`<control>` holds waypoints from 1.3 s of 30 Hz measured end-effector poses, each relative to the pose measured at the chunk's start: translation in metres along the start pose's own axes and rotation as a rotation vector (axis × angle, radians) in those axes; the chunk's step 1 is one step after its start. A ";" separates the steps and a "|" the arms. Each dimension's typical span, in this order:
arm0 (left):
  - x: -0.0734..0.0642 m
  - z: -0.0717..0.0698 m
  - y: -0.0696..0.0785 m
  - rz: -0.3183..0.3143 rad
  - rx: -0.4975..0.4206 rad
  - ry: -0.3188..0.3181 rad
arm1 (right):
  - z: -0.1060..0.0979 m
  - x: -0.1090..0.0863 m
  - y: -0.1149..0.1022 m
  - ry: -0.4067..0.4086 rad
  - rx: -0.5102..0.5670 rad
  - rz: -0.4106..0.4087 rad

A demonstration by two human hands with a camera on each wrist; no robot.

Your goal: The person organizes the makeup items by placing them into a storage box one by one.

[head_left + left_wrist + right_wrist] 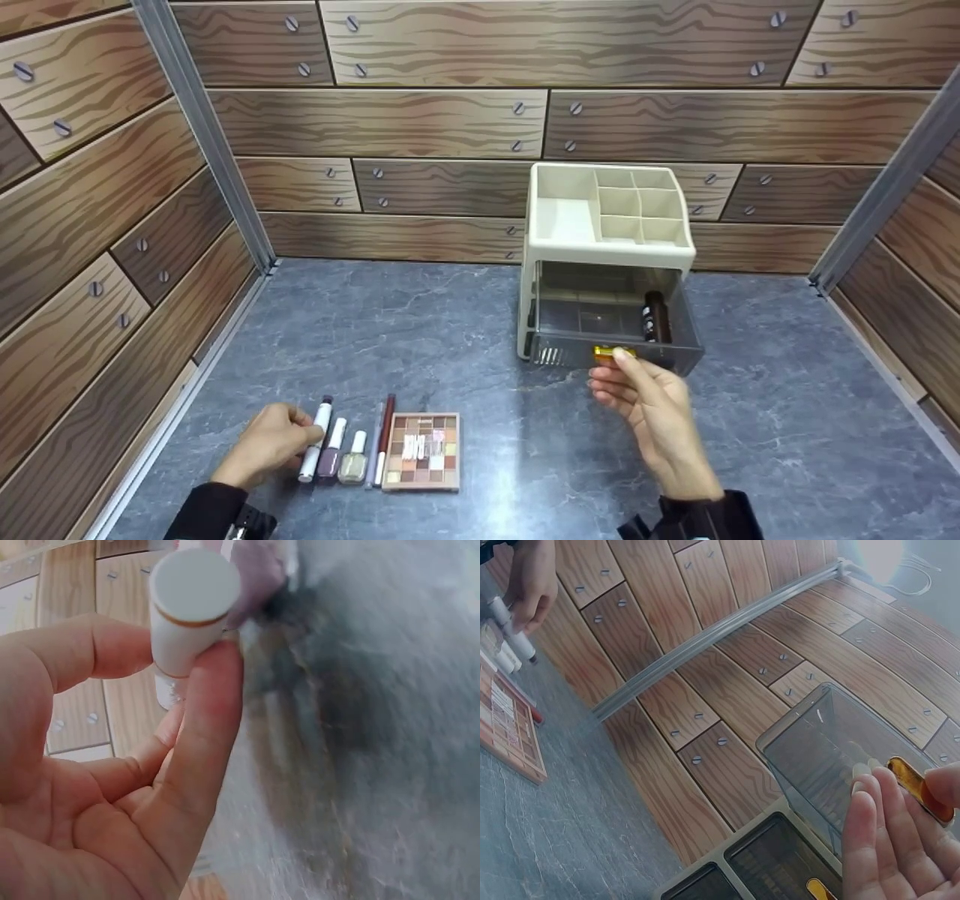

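Note:
My left hand (pixel 274 442) pinches a slim white cosmetic tube (pixel 316 441) with a dark end between thumb and fingers. In the left wrist view, a thin gold ring circles the end of the white tube (pixel 191 600). My right hand (pixel 656 412) holds the gold handle (pixel 604 352) of a clear grey drawer (pixel 562 351), thumb on top and fingers below. That drawer is pulled out of a cream desktop organizer (pixel 611 255). Inside it lies a dark brown bottle (pixel 657 319) along the right side.
Right of the tube lie a purple nail polish bottle (pixel 331 454), a pale nail polish bottle (pixel 353 461), slim pencils (pixel 385 435) and an eyeshadow palette (pixel 422 452). Open compartments (pixel 637 206) top the organizer. Wood-patterned walls (pixel 412 120) enclose the grey marbled tabletop (pixel 390 322).

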State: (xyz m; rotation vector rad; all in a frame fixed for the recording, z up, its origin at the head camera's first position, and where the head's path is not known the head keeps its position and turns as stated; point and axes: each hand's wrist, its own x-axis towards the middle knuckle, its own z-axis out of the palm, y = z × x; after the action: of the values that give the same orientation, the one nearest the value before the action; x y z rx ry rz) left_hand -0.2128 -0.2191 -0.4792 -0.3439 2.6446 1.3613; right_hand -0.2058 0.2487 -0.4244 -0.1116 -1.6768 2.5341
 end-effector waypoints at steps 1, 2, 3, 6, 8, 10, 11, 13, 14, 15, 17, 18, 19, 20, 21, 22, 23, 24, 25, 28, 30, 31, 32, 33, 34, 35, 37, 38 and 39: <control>0.000 0.000 0.001 -0.003 -0.030 -0.004 | 0.000 0.000 0.000 -0.003 0.000 -0.001; -0.001 0.000 0.003 -0.008 -0.060 -0.013 | 0.000 0.000 0.000 -0.005 0.000 -0.003; -0.001 0.001 0.005 -0.010 -0.082 -0.019 | 0.000 0.000 0.000 -0.005 0.001 -0.003; -0.002 0.001 0.011 -0.010 -0.158 -0.045 | 0.000 0.000 0.001 -0.007 0.006 -0.002; -0.002 0.001 0.015 -0.004 -0.210 -0.070 | 0.000 0.000 0.001 -0.007 0.009 -0.001; -0.002 0.001 0.019 0.011 -0.261 -0.095 | 0.000 0.000 0.001 -0.008 0.011 0.001; -0.003 0.001 0.022 0.017 -0.278 -0.108 | -0.001 0.000 0.000 -0.008 0.012 0.000; -0.003 0.001 0.025 0.039 -0.307 -0.135 | -0.001 0.000 0.000 -0.008 0.013 0.000; -0.004 0.001 0.027 0.049 -0.317 -0.149 | -0.001 0.000 0.000 -0.008 0.014 0.000; -0.004 0.002 0.030 0.058 -0.330 -0.163 | -0.001 0.000 0.000 -0.007 0.014 0.001; -0.005 0.003 0.034 0.073 -0.355 -0.189 | -0.001 0.000 0.000 -0.005 0.014 0.001; -0.005 0.004 0.036 0.084 -0.369 -0.202 | -0.001 0.000 0.000 -0.002 0.014 0.002; -0.006 0.005 0.039 0.092 -0.385 -0.216 | -0.001 0.001 0.001 0.000 0.014 0.004; -0.006 0.005 0.041 0.100 -0.402 -0.230 | 0.000 0.001 0.001 0.003 0.013 0.006; -0.006 0.006 0.044 0.108 -0.418 -0.241 | 0.000 0.001 0.001 0.006 0.013 0.009; -0.007 0.007 0.046 0.114 -0.435 -0.252 | 0.000 0.001 0.001 0.010 0.012 0.010; -0.007 0.008 0.049 0.122 -0.454 -0.268 | 0.000 0.001 0.001 0.013 0.011 0.012; -0.007 0.009 0.052 0.129 -0.472 -0.282 | 0.000 0.001 0.001 0.014 0.011 0.014; -0.007 0.010 0.055 0.134 -0.487 -0.293 | 0.000 0.001 0.001 0.016 0.011 0.015; -0.007 0.012 0.064 0.152 -0.514 -0.323 | 0.000 0.001 0.001 0.016 0.004 0.011; -0.007 0.014 0.071 0.166 -0.527 -0.337 | 0.000 0.001 0.001 0.017 0.001 0.009; -0.006 0.014 0.074 0.173 -0.535 -0.344 | 0.000 0.001 0.001 0.018 -0.001 0.009; -0.006 0.015 0.077 0.180 -0.545 -0.353 | 0.000 0.001 0.001 0.020 -0.003 0.009; -0.006 0.016 0.080 0.185 -0.555 -0.358 | 0.000 0.001 0.001 0.022 -0.002 0.011; -0.006 0.017 0.082 0.189 -0.566 -0.366 | 0.000 0.001 0.001 0.023 -0.001 0.013; -0.006 0.018 0.085 0.193 -0.578 -0.377 | 0.000 0.001 0.001 0.025 0.001 0.015; -0.006 0.020 0.089 0.197 -0.601 -0.398 | 0.001 0.001 0.001 0.028 0.004 0.017; -0.006 0.021 0.091 0.200 -0.611 -0.406 | 0.001 0.001 0.001 0.028 0.006 0.017; -0.006 0.023 0.093 0.203 -0.618 -0.415 | 0.001 0.001 0.001 0.029 0.009 0.017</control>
State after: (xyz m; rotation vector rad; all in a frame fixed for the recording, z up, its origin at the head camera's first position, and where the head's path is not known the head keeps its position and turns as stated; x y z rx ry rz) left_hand -0.2312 -0.1474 -0.4180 0.1440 1.9232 2.0378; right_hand -0.2068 0.2476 -0.4253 -0.1624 -1.6615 2.5390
